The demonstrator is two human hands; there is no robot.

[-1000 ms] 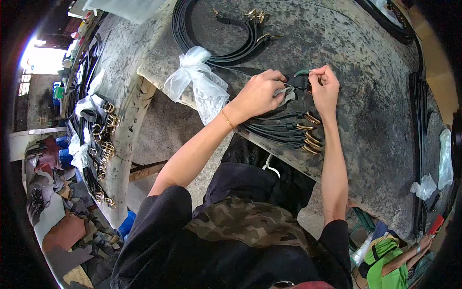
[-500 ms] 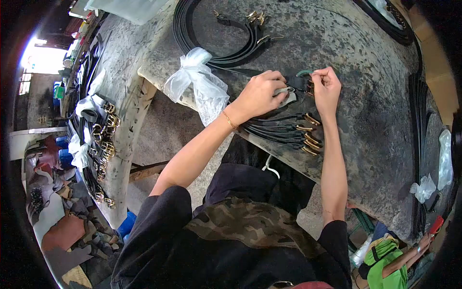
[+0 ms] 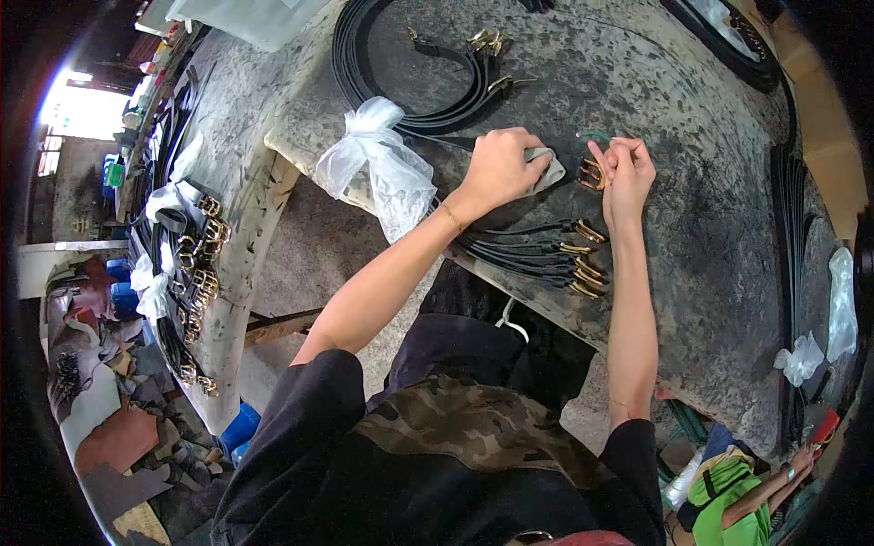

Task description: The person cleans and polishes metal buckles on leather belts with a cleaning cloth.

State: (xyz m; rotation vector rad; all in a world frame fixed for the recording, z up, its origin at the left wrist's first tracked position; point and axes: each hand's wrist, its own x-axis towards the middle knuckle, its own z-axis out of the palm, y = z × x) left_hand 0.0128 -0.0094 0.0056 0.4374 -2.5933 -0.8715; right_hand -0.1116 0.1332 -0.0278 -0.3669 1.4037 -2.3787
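Observation:
My left hand (image 3: 501,166) is closed on a pale grey cloth (image 3: 551,171) and lies over a dark strap on the table. My right hand (image 3: 627,175) is closed on a thin green strip (image 3: 594,135), just right of a gold buckle (image 3: 592,174). Below both hands lies a bundle of black belts (image 3: 528,255) with gold buckles (image 3: 588,273) at their right ends. Behind my left hand, a coiled bundle of black belts (image 3: 350,68) rests with its buckles pointing right. White plastic wrap (image 3: 378,159) is knotted around belts left of my left hand.
The stained table (image 3: 710,273) has its front edge near my body. More buckled belts (image 3: 196,273) hang along another table at left. Long black straps (image 3: 792,227) run down the right side. A person in green (image 3: 737,500) is at lower right, beside scraps on the left floor.
The cloth in my left hand has moved slightly right and shows more fully. My right hand has shifted a little downward and right, and the gold buckle beside it is more visible.

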